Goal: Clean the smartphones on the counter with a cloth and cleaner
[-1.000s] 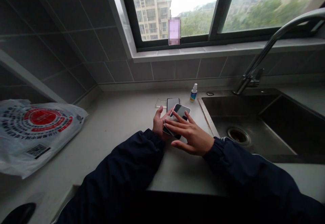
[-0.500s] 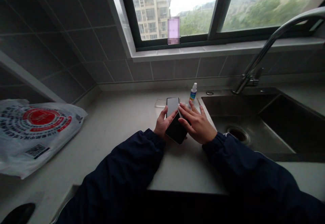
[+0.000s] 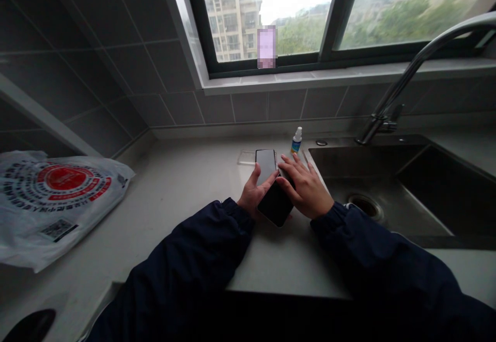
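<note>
My left hand (image 3: 251, 195) supports a dark smartphone (image 3: 276, 205) tilted above the counter, its index finger lying along the upper edge and its thumb raised. Over the phone's upper right side lies my right hand (image 3: 306, 187), fingers stretched out and its thumb against the dark surface. Whether anything thin is under these fingers cannot be made out. Just beyond, a second phone-like slab with a pale grey face (image 3: 265, 161) lies on the counter, partly covered by my hands. It overlaps a clear, shallow case (image 3: 245, 157). A small white-capped spray bottle (image 3: 296, 140) with a blue label stands behind my right fingertips.
On the right is a steel sink (image 3: 356, 158) with a curved chrome faucet (image 3: 387, 99). A white plastic bag (image 3: 77, 213) with red and black print lies at the left on the pale countertop (image 3: 182, 176). A window (image 3: 267, 76) is behind the counter.
The dark phone has shifted slightly down and right, and its lower end has swung a little to the right. My right fingers have slid slightly right along it.
</note>
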A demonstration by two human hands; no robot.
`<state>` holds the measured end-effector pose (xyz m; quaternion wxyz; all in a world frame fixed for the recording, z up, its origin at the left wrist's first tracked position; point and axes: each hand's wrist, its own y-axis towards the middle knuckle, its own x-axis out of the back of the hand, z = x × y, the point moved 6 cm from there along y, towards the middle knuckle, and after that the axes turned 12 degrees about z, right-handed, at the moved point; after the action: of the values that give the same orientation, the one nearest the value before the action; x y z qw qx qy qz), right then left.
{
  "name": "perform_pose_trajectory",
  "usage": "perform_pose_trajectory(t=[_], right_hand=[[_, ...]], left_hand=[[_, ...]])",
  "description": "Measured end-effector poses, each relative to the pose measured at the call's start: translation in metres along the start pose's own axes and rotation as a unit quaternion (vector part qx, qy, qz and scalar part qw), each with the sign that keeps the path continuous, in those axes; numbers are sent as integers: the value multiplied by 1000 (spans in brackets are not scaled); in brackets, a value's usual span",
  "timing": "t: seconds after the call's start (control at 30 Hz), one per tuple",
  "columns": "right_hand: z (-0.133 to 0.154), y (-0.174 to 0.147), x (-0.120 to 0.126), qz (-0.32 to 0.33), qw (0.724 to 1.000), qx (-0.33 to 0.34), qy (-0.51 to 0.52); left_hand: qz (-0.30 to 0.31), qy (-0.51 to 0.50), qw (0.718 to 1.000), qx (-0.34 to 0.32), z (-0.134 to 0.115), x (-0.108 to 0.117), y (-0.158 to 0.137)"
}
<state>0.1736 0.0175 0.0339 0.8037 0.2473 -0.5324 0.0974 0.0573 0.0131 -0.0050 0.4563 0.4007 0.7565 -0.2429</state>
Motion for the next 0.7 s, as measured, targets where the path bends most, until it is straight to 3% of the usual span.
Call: perform_pose_trajectory(t=[0.37, 0.7], right_hand=[[-10, 1, 1, -17, 999, -34, 27], [-3, 0, 0, -11, 999, -15, 27]], left_hand=[[8, 8, 1000, 28, 3, -6, 0], [-2, -15, 1000, 3, 1, -5, -1]])
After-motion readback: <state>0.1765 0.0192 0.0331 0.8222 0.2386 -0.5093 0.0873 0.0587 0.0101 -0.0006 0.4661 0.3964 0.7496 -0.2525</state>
